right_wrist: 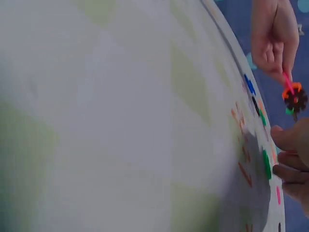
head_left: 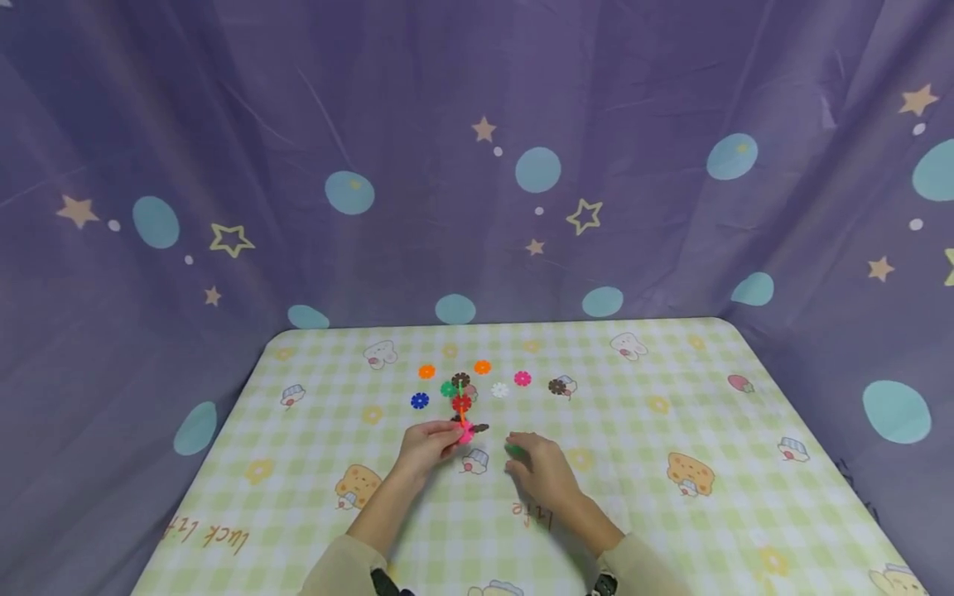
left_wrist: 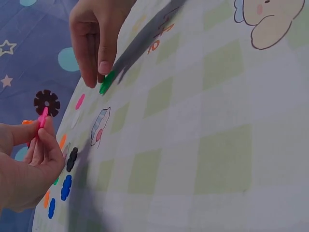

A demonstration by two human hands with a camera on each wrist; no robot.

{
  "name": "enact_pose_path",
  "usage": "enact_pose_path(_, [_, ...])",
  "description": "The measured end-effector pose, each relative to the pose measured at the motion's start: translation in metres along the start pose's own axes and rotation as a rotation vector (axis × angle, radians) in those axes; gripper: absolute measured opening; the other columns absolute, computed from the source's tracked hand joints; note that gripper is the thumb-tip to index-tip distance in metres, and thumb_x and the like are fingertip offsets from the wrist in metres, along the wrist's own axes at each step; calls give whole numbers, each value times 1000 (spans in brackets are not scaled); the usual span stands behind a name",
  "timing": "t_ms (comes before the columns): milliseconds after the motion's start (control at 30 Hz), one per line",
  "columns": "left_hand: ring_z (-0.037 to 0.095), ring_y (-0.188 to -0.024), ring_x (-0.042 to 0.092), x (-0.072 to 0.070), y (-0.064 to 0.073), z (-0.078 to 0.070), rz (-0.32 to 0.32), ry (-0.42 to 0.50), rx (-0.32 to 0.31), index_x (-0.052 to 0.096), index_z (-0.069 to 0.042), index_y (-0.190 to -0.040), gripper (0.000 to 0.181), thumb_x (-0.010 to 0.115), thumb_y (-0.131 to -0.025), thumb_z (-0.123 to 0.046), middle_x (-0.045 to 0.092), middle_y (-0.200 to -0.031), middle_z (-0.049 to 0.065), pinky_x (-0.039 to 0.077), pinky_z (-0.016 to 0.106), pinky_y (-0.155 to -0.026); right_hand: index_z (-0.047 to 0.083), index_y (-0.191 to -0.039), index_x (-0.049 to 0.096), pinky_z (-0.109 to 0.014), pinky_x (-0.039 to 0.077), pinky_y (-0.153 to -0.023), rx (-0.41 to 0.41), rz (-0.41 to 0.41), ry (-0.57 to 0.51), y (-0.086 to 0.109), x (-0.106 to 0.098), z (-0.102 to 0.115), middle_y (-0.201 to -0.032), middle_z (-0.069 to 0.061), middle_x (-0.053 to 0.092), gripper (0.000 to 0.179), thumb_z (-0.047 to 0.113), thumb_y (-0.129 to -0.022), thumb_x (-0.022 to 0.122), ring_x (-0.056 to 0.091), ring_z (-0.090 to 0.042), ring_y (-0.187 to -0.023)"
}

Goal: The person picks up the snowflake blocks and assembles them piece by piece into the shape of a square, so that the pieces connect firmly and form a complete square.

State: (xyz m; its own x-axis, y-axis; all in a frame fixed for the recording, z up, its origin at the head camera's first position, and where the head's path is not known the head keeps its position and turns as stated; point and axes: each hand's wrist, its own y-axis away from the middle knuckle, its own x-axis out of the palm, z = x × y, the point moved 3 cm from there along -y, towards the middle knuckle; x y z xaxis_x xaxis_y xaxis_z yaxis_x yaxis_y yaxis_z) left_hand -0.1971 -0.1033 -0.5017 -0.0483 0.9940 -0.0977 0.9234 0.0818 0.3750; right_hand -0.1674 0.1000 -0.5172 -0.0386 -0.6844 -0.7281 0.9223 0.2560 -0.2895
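Between thumb and fingers, my left hand (head_left: 426, 447) pinches a pink notched plastic disc (head_left: 465, 432). Joined to that disc are other notched discs, among them a brown one (left_wrist: 47, 103) and an orange one (right_wrist: 291, 90). My right hand (head_left: 542, 470) reaches down to a green notched disc (left_wrist: 106, 82) at the tabletop, its thumb and fingertips spread apart over it. In the right wrist view that green disc shows just beside the fingertips; whether they touch it I cannot tell.
Loose notched discs lie across the far middle of the table: a blue one (head_left: 420, 401), a white one (head_left: 500, 390), a pink one (head_left: 522, 378), a brown one (head_left: 556, 386) and two orange ones. A patterned cloth (head_left: 641, 530) covers the table, and a purple curtain (head_left: 641, 83) hangs behind.
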Motion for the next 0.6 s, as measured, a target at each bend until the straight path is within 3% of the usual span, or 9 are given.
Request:
enact_pose_path(167, [7, -70, 63, -3, 1, -3, -9, -3, -1, 66, 6, -108, 26, 69, -86, -8, 73, -86, 5, 57, 21, -69, 5, -107, 69, -39, 54, -94, 5, -78, 112, -15, -4, -8, -107, -11, 71, 34, 8, -75, 79, 65, -26, -103])
enact_pose_path(333, [8, -72, 63, -3, 0, 2, -5, -5, -10, 66, 5, -108, 26, 69, -86, -7, 73, -88, 6, 57, 21, -70, 7, -93, 74, -37, 54, -86, -5, -63, 192, -25, -6, -17, -96, -7, 68, 25, 17, -72, 83, 60, -23, -94])
enact_pose_path(433, [7, -70, 62, -2, -1, 4, -2, 2, -19, 66, 6, -107, 25, 69, -85, -6, 72, -88, 6, 57, 20, -69, 8, -85, 74, -35, 54, -84, 5, -48, 181, -27, -5, -19, -91, -4, 66, 20, 19, -71, 84, 58, -21, -91])
enact_pose_path(600, [7, -70, 62, -3, -1, 1, 3, 2, -27, 66, 5, -108, 25, 68, -86, -7, 71, -89, 6, 56, 19, -68, 9, -84, 71, -35, 53, -83, 46, -42, 118, -29, -5, -17, -87, -2, 66, 21, 16, -69, 84, 57, -17, -87])
